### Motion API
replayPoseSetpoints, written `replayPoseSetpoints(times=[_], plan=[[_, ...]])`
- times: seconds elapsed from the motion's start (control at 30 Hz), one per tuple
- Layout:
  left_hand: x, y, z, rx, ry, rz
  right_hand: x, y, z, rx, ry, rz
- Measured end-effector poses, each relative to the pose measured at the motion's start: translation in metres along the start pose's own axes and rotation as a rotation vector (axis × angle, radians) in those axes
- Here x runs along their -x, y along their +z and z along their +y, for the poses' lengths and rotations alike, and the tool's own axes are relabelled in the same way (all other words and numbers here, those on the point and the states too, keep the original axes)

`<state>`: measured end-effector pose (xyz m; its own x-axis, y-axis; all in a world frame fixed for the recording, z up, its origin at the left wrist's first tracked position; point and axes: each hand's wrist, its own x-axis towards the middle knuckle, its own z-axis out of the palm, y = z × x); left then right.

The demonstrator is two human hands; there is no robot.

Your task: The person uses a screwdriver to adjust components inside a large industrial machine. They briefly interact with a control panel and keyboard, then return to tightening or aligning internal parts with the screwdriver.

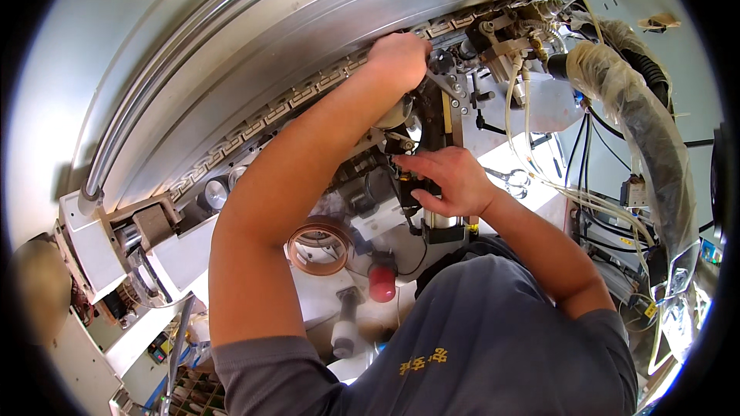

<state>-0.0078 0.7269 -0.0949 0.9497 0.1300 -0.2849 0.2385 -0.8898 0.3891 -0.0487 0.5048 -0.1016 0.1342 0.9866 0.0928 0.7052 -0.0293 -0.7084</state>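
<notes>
My left arm stretches up across the machine, and my left hand (pixel 401 60) rests at the long row of metal chain links (pixel 304 92). It is beside a grey lever bracket (pixel 445 81); its fingers are turned away and mostly hidden, so any grip cannot be seen. Lower and to the right, my right hand (pixel 453 179) hovers at or touches the dark mechanism in the middle. Its index finger points left with the thumb spread below it, and nothing shows between them. A shiny metal cylinder (pixel 443 219) stands just under this hand.
A copper-coloured ring (pixel 318 271) and a red round knob (pixel 381 283) are below my left forearm. Scissors (pixel 512 179) lie on a white surface right of my right hand. Thin hoses and a thick plastic-wrapped hose (pixel 640 123) hang at the right. A metal rail (pixel 146 77) curves across the upper left.
</notes>
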Motion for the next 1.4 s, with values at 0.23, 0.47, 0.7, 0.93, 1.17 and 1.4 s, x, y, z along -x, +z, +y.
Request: replayPoseSetpoints(times=[0.23, 0.47, 0.7, 0.93, 1.17, 1.4], plan=[[0.000, 0.002, -0.004, -0.009, 0.036, 0.043, -0.001, -0.004, -0.001, -0.034, 0.023, -0.029], [0.000, -0.001, -0.014, 0.084, 0.013, -0.034, -0.003, -0.001, -0.002, -0.038, 0.025, -0.027], [0.006, 0.015, -0.012, 0.125, 0.080, 0.190, -0.003, 0.004, -0.002, -0.020, 0.057, -0.041], [-0.004, 0.017, -0.011, 0.082, 0.106, 0.162, -0.005, -0.001, -0.004, -0.039, 0.053, -0.066], [-0.001, 0.019, -0.017, 0.117, 0.162, 0.201, -0.003, 0.003, -0.001, -0.025, 0.029, -0.042], [-0.004, 0.026, -0.021, 0.210, 0.140, 0.220, -0.004, 0.003, -0.002, -0.031, 0.027, -0.055]])
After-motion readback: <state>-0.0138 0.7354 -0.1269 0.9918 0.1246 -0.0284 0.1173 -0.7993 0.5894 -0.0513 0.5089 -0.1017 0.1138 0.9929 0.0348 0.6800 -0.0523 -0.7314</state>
